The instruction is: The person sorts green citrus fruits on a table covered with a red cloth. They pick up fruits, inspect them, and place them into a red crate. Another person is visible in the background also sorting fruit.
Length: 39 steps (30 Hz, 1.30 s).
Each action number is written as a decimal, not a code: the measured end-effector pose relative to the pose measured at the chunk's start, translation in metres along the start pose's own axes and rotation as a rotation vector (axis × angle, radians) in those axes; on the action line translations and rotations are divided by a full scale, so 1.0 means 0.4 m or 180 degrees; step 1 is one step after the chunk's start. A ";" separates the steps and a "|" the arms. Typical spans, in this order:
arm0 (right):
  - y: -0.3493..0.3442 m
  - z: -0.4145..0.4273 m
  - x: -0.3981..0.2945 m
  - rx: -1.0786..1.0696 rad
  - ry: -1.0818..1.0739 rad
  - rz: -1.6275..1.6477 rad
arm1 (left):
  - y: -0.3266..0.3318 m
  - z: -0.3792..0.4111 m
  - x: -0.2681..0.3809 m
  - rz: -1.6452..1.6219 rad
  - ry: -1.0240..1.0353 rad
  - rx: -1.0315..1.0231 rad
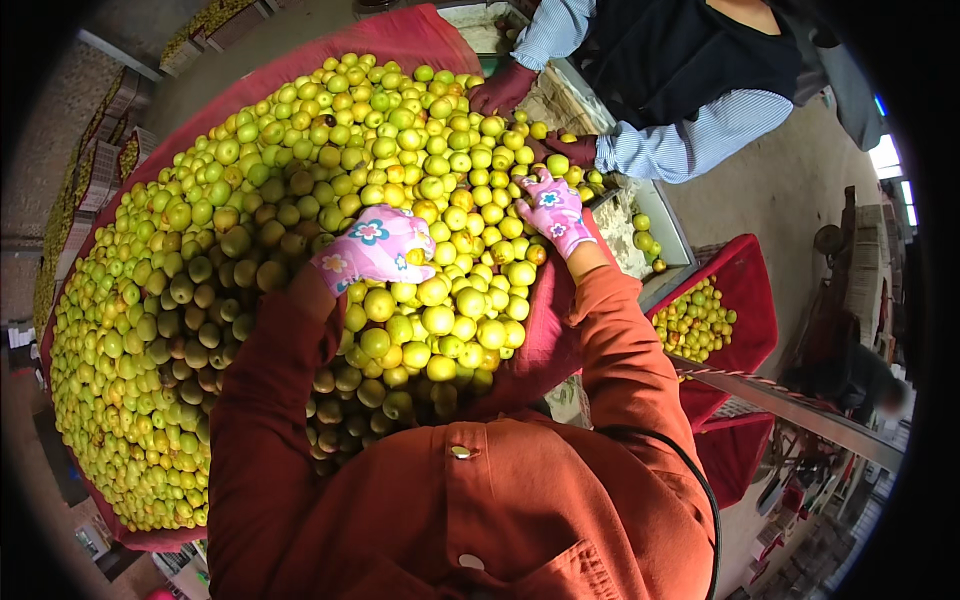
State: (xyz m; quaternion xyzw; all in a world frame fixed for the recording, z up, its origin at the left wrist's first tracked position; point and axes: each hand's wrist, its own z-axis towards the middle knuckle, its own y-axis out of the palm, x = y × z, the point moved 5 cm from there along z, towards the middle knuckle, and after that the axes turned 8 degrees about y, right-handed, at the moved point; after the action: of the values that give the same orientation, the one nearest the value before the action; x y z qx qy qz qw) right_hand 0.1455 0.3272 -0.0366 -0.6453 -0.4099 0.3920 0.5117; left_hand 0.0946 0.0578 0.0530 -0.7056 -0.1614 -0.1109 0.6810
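Note:
A large heap of yellow-green fruit, looking like green jujubes, lies on a red cloth before me. My left hand, in a pink floral glove, rests on the heap with its fingers curled. One fruit shows between thumb and fingers; whether it is gripped or lies beneath is unclear. In a matching glove, my right hand spreads its fingers over fruit at the heap's right edge, close to a sorting tray. Some fruit there has brown patches.
Across from me a person in a dark vest reaches into the heap with dark red gloves. A metal-edged chute holds a few fruits. Below it hangs a red cloth-lined bin with fruit, beside a metal bar. Filled crates stand at left.

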 end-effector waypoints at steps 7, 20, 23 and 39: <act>-0.002 -0.037 -0.035 0.1083 -0.0113 0.0650 | 0.004 -0.008 -0.005 -0.0041 -0.0180 -0.0043; -0.022 0.076 -0.211 0.0465 -0.0561 0.1078 | -0.002 -0.006 -0.002 -0.0151 -0.0061 0.0076; -0.015 0.085 -0.282 0.0494 -0.0966 0.0200 | 0.000 0.001 -0.004 -0.0127 0.0019 0.0088; 0.031 0.102 -0.267 -0.0454 -0.0630 0.1017 | 0.022 0.006 -0.037 0.0015 -0.0050 -0.0019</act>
State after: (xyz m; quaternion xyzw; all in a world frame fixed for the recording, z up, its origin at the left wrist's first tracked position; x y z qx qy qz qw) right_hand 0.0711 0.2401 -0.0464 -0.6950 -0.3773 0.4998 0.3532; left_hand 0.0842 0.0589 0.0394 -0.7089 -0.1647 -0.1043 0.6779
